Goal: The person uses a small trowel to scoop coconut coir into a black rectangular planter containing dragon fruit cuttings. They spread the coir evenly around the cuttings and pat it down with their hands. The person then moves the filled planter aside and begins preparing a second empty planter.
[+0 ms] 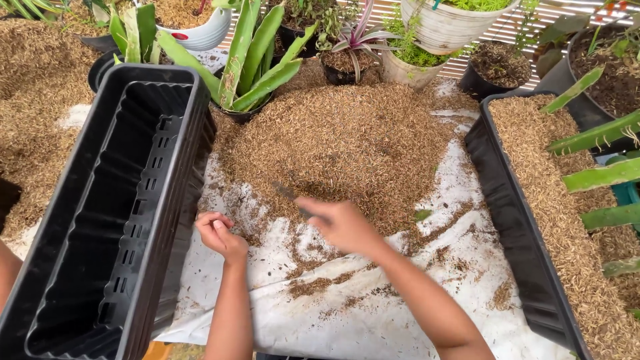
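My right hand (341,223) is blurred with motion and grips a small dark trowel (288,194), whose blade points left at the near edge of a big heap of brown husks (347,143). My left hand (220,235) is curled shut with nothing visible in it, close to the right wall of an empty black rectangular planter (100,220) with slotted inner walls. The heap lies on a white sheet (347,313).
A second black planter (513,220) filled with husks runs along the right. Potted green plants (250,60), a white pot (447,27) and dark pots (497,70) stand at the back. Green spiky stems (600,177) reach in from the right. More husks (33,107) lie at left.
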